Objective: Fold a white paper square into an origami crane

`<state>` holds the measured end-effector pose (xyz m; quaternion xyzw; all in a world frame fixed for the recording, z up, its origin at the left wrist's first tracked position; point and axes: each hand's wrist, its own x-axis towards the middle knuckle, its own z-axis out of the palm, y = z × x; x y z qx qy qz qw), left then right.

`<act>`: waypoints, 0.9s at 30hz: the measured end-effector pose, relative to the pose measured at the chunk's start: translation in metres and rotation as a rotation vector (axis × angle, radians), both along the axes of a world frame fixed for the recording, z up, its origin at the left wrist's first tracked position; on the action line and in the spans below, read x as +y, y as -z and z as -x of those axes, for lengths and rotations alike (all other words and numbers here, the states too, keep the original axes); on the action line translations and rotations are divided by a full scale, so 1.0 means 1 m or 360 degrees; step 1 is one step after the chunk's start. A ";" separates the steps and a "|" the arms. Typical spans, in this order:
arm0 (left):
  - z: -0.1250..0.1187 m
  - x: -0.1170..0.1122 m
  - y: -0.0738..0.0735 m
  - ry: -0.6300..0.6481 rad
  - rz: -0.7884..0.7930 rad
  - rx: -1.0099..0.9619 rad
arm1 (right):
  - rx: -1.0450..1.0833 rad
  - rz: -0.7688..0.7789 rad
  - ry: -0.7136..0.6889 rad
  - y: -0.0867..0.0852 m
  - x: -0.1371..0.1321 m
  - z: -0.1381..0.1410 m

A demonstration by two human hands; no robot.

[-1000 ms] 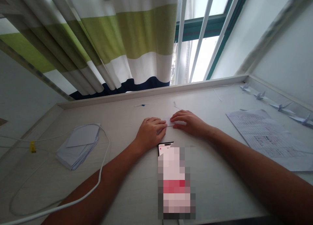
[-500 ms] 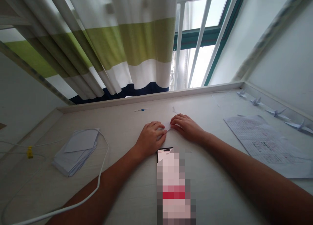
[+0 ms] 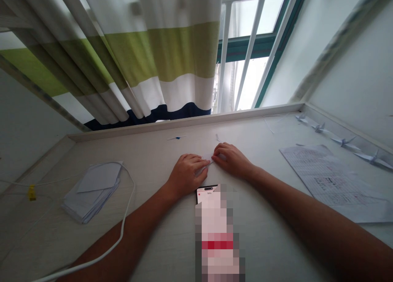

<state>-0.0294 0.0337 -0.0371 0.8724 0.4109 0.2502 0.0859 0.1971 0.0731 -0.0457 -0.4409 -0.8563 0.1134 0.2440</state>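
Observation:
A small piece of white paper lies low over the white tabletop, mostly covered by my fingers. My left hand grips its left part, fingertips pressed down on it. From the right, my right hand pinches the other end with curled fingers. How the paper is folded cannot be made out. Just below my left hand lies a phone, its screen lit and mostly blurred out. Beyond my hands are a thin stick with a blue middle and a small white scrap.
At left lies a stack of white paper sheets; a white cable loops over it and across my left forearm. Written sheets lie at right. Several folded paper cranes line the right edge. A raised rim borders the back.
My left fingers have shifted slightly right over the paper, closer to my right fingertips. The whole view has moved a little; both hands still hold the paper.

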 end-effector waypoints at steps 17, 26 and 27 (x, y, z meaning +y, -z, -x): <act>-0.001 -0.003 -0.001 -0.0017 0.0002 0.0121 | 0.0359 0.0158 0.0002 -0.003 0.002 -0.003; -0.003 -0.003 -0.003 -0.0063 0.0074 0.0106 | 0.0382 0.0200 -0.0049 0.000 0.008 -0.007; -0.003 -0.003 -0.003 -0.0065 0.0072 0.0120 | 0.0374 0.0211 -0.0025 0.001 0.008 -0.006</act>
